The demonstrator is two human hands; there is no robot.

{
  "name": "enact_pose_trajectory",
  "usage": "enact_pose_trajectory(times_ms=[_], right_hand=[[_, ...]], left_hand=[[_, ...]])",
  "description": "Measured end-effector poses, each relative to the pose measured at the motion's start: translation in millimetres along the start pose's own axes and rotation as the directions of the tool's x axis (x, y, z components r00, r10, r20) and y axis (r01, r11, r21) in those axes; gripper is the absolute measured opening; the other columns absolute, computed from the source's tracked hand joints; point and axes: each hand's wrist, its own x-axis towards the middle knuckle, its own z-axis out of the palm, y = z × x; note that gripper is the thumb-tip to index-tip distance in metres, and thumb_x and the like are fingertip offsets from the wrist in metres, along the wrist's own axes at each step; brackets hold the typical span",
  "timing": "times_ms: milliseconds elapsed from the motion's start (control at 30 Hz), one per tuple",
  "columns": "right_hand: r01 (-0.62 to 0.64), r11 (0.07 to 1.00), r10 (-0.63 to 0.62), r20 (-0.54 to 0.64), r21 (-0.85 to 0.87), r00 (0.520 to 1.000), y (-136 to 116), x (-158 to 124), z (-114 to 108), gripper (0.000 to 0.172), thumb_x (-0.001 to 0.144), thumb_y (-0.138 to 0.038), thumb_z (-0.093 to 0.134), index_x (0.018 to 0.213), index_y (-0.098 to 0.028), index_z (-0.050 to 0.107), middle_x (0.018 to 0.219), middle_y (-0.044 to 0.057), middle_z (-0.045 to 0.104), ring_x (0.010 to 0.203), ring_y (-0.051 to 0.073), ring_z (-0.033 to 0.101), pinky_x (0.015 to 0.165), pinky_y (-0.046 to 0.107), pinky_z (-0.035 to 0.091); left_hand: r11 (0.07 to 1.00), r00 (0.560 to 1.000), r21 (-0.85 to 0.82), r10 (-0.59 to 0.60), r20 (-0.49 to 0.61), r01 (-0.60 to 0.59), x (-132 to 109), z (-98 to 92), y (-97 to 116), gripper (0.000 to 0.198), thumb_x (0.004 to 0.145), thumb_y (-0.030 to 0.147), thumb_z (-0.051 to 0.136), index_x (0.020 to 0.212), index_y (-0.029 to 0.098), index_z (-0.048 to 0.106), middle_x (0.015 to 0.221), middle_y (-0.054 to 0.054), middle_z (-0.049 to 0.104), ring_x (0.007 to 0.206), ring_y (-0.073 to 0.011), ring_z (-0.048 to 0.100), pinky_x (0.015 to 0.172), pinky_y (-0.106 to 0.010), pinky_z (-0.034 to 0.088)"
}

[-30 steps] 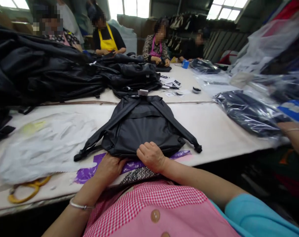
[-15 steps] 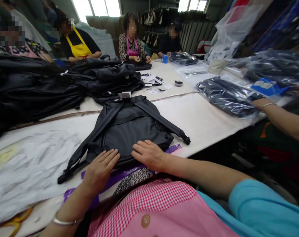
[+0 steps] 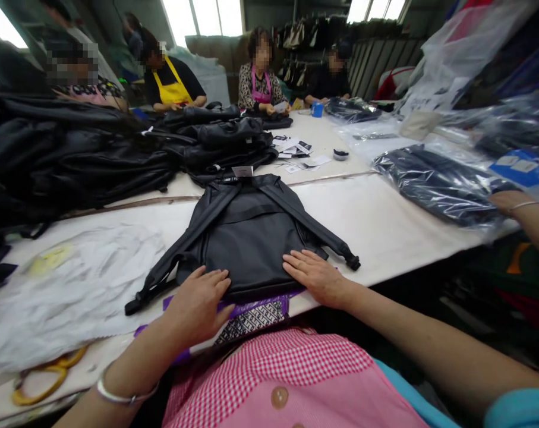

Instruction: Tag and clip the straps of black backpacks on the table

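Note:
A black backpack [image 3: 251, 249] lies flat on the table, with its shoulder straps upward and splayed to either side. A white tag [image 3: 242, 172] stands up at its top end. My left hand [image 3: 201, 300] rests on the backpack's lower left edge, fingers extended and thumb apart. On the lower right corner lies my right hand [image 3: 317, 276], flat with fingers stretched out. Purple tape with a black-and-white patterned strip [image 3: 251, 315] shows along the table edge below the backpack.
White plastic bags [image 3: 82, 285] lie at left, with yellow-handled scissors [image 3: 41, 380] below. A heap of black bags [image 3: 73, 154] stands behind. Loose tags [image 3: 293, 147] and a small dish [image 3: 340, 155] lie beyond. At right, another person's hand [image 3: 510, 201] touches a plastic-wrapped bag [image 3: 434, 181].
My right hand has slid rightward along the backpack's lower edge to its corner. My left thumb has spread out. The camera view has shifted left. A co-worker across the table now holds a white card.

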Motion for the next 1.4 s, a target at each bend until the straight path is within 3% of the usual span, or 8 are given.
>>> enact_pose_trajectory(times_ms=[233, 400, 700, 867, 1067, 1167, 1267, 1400], right_hand=[[-0.034, 0.999, 0.029, 0.124, 0.04, 0.992, -15, 13, -51, 0.058, 0.084, -0.02, 0.055, 0.141, -0.018, 0.044, 0.148, 0.012, 0.04, 0.139, 0.025, 0.031, 0.112, 0.046, 0.026], [-0.008, 0.998, 0.018, -0.169, 0.058, 0.985, -37, 50, -103, 0.056, 0.09, -0.044, 0.053, 0.142, -0.025, 0.042, 0.152, 0.01, 0.034, 0.142, 0.027, 0.023, 0.113, 0.05, 0.023], [-0.221, 0.966, 0.208, 0.105, 0.133, 0.973, -16, 65, -5, 0.067, 0.087, -0.065, 0.041, 0.146, -0.033, 0.034, 0.155, 0.011, 0.025, 0.141, 0.037, 0.02, 0.108, 0.065, 0.017], [-0.237, 0.961, 0.221, 0.122, 0.142, 0.968, -23, 66, -11, 0.067, 0.088, -0.062, 0.042, 0.146, -0.03, 0.034, 0.155, 0.011, 0.025, 0.142, 0.037, 0.019, 0.108, 0.065, 0.016], [-0.148, 0.976, 0.122, 0.163, 0.157, 0.979, -17, 57, -38, 0.067, 0.089, -0.05, 0.049, 0.14, -0.007, 0.044, 0.14, 0.021, 0.047, 0.132, 0.032, 0.042, 0.108, 0.047, 0.034], [-0.013, 0.987, -0.02, 0.2, 0.162, 0.98, 1, 88, -81, 0.042, 0.088, -0.042, 0.053, 0.118, -0.014, 0.065, 0.118, 0.014, 0.066, 0.112, 0.026, 0.06, 0.097, 0.038, 0.045], [0.032, 0.993, -0.02, -0.106, 0.112, 0.994, 27, 152, -115, 0.043, 0.091, -0.044, 0.049, 0.118, -0.013, 0.063, 0.129, 0.015, 0.059, 0.122, 0.026, 0.051, 0.104, 0.04, 0.037], [-0.195, 0.969, 0.232, -0.278, 0.154, 0.932, 65, 226, -80, 0.057, 0.096, -0.046, 0.039, 0.144, -0.016, 0.037, 0.146, 0.016, 0.042, 0.136, 0.027, 0.035, 0.111, 0.048, 0.023]], left_hand=[[0.989, 0.99, -0.046, 0.142, 0.012, -0.141, 36, 27.6, 25, 0.061, 0.088, 0.031, 0.056, 0.143, 0.038, 0.034, 0.155, -0.004, 0.028, 0.142, -0.0287, 0.024, 0.11, -0.057, 0.024], [0.99, 0.992, -0.052, 0.129, 0.013, -0.128, 32, 41.4, 20, 0.07, 0.085, 0.03, 0.062, 0.145, 0.04, 0.029, 0.156, -0.004, 0.026, 0.143, -0.0294, 0.02, 0.112, -0.059, 0.02], [0.992, 0.986, -0.112, 0.077, 0.148, -0.061, 18, 0.0, 16, 0.056, 0.083, 0.037, 0.062, 0.137, 0.03, 0.049, 0.143, -0.007, 0.048, 0.131, -0.0307, 0.044, 0.106, -0.05, 0.039], [0.99, 0.998, -0.133, 0.034, -0.046, -0.04, 68, -23.1, 14, 0.041, 0.093, 0.044, 0.044, 0.123, 0.023, 0.061, 0.124, -0.01, 0.063, 0.115, -0.0257, 0.059, 0.098, -0.042, 0.047], [0.98, 0.99, -0.139, 0.141, -0.029, -0.144, 83, 27.8, 10, 0.069, 0.091, 0.052, 0.044, 0.151, 0.031, 0.017, 0.154, -0.007, 0.027, 0.14, -0.0301, 0.027, 0.111, -0.054, 0.029], [0.978, 0.989, -0.154, 0.144, 0.029, -0.138, 78, 37.4, 7, 0.069, 0.092, 0.051, 0.042, 0.151, 0.034, 0.011, 0.156, -0.007, 0.02, 0.142, -0.0318, 0.023, 0.112, -0.058, 0.025], [0.979, 0.989, -0.16, 0.134, 0.062, -0.123, 81, 35.2, 4, 0.067, 0.092, 0.051, 0.043, 0.151, 0.035, 0.016, 0.156, -0.008, 0.02, 0.142, -0.0339, 0.021, 0.111, -0.061, 0.023], [0.977, 0.982, -0.174, 0.147, 0.119, -0.125, 91, 38.3, -3, 0.072, 0.088, 0.054, 0.048, 0.15, 0.036, 0.016, 0.155, -0.011, 0.021, 0.141, -0.0375, 0.022, 0.109, -0.063, 0.026]])
